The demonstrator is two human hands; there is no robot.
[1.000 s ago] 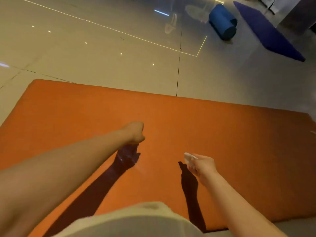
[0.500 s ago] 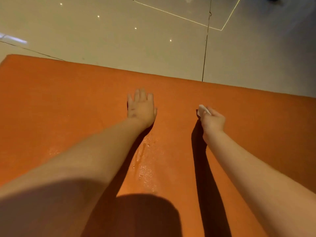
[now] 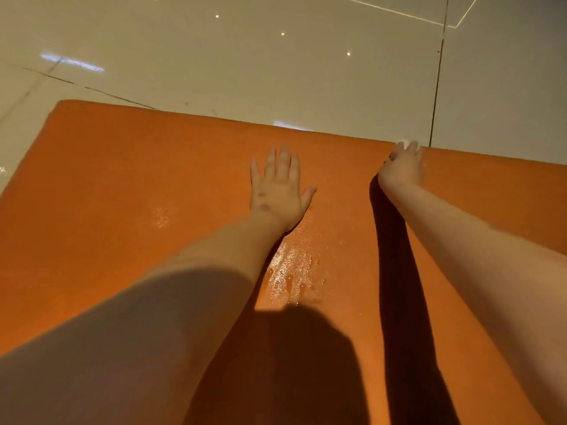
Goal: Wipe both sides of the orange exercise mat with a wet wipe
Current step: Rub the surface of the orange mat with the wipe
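The orange exercise mat lies flat on the tiled floor and fills most of the view. My left hand rests palm down on it with fingers spread and straight. My right hand reaches to the mat's far edge and holds the white wet wipe, of which only a small bit shows past the fingers. Wet streaks glisten on the mat between my arms.
Glossy beige floor tiles stretch beyond the mat's far edge, with dark grout lines and light reflections. My own shadow darkens the near part of the mat.
My left hand went from a fist above the mat to flat on it. My right hand moved forward with the wipe to the mat's far edge. My head leaned forward.
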